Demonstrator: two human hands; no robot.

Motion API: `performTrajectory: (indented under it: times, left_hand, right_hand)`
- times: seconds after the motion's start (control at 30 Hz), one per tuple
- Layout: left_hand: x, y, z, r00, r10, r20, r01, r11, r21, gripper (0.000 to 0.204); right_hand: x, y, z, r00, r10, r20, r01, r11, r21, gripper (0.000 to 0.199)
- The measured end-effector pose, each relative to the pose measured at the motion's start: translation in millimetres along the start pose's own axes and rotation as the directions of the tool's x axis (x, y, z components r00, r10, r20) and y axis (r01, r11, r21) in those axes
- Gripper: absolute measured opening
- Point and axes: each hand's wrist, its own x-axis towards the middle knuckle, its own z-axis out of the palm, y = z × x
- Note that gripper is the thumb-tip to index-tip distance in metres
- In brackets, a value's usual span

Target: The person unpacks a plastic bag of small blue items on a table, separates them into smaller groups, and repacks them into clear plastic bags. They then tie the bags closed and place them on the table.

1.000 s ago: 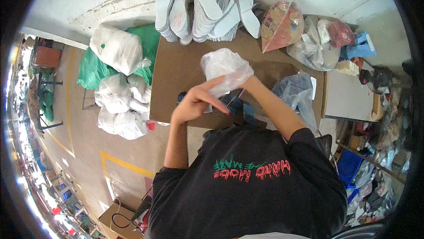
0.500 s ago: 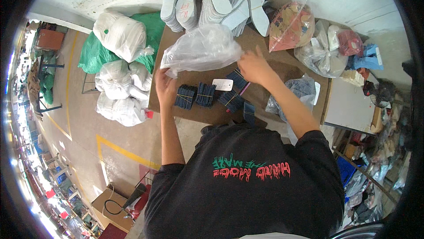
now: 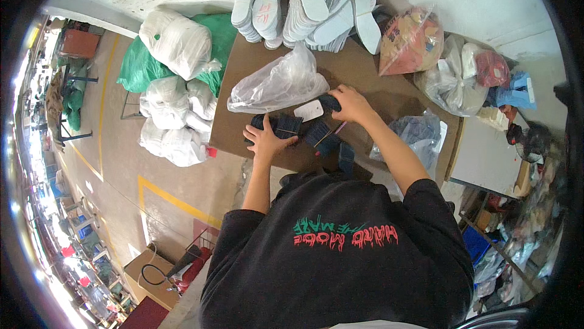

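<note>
My left hand [image 3: 266, 141] rests with fingers spread over the leftmost banded bundle of dark blue pieces [image 3: 258, 122]. Beside its thumb lies another such bundle [image 3: 288, 126]. My right hand [image 3: 353, 106] is closed around the end of a dark bundle [image 3: 329, 103] farther right, its fingers and thumb on opposite sides. Between the hands sits a flat white object with rounded corners [image 3: 309, 110]. More dark bundles [image 3: 320, 135] lie nearer me, with a thin pink item [image 3: 339, 127] against them. Beyond the hands, a clear plastic bag [image 3: 277, 83] lies crumpled on the brown table [image 3: 389, 95].
Stacks of pale insole-shaped pieces [image 3: 310, 0] stand along the wall. Filled plastic bags [image 3: 413, 40] crowd the table's far right; another bag of dark pieces [image 3: 413, 137] lies near my right forearm. White sacks [image 3: 176, 43] are piled left of the table.
The clear bag has left my hands and lies on the table. My left hand has moved right onto the dark bundles; my right hand has come down onto another bundle.
</note>
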Motion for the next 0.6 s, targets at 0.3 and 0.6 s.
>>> performTrajectory:
  times: [0.3,0.6]
  left_hand:
    - [2.8,1.6,23.1,0.988,0.104,-0.116,-0.097,0.993,0.069,0.111]
    - [4.8,-11.2,3.6,0.962,0.137,-0.238,-0.100,0.982,0.161,0.093]
  right_hand:
    - [-23.6,-17.7,-11.5,0.971,-0.052,-0.235,0.121,0.950,0.288,0.063]
    - [8.1,-74.9,-9.1,0.980,-0.191,-0.058,0.188,0.981,-0.055,0.064]
